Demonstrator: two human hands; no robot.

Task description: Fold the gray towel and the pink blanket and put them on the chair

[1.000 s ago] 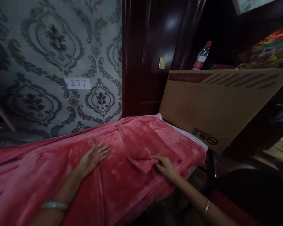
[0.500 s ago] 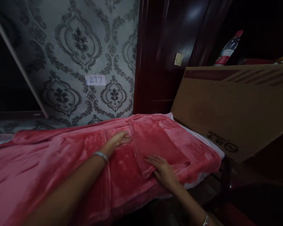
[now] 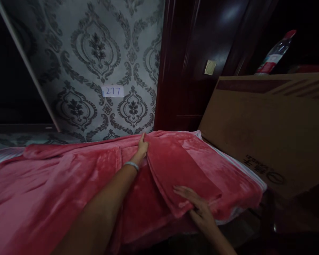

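Observation:
A plush red blanket (image 3: 55,184) covers the surface in front of me, with a folded flap (image 3: 180,170) lying on its right part. My left hand (image 3: 142,147) reaches to the far top corner of that flap by the wall, fingers closed on the fabric's edge. A silver bangle (image 3: 131,165) sits on that wrist. My right hand (image 3: 195,203) lies flat with spread fingers on the flap's near edge, pressing it down.
A large cardboard box (image 3: 271,127) leans at the right, right beside the blanket's end. A plastic bottle (image 3: 273,53) stands behind it. Patterned grey wallpaper with a "277" label (image 3: 112,91) and a dark wooden door frame (image 3: 175,71) rise at the back.
My left hand slid from the blanket's middle up to the flap's far corner and closed on it. My right hand went from pinching the near corner to lying flat. The view shifted left.

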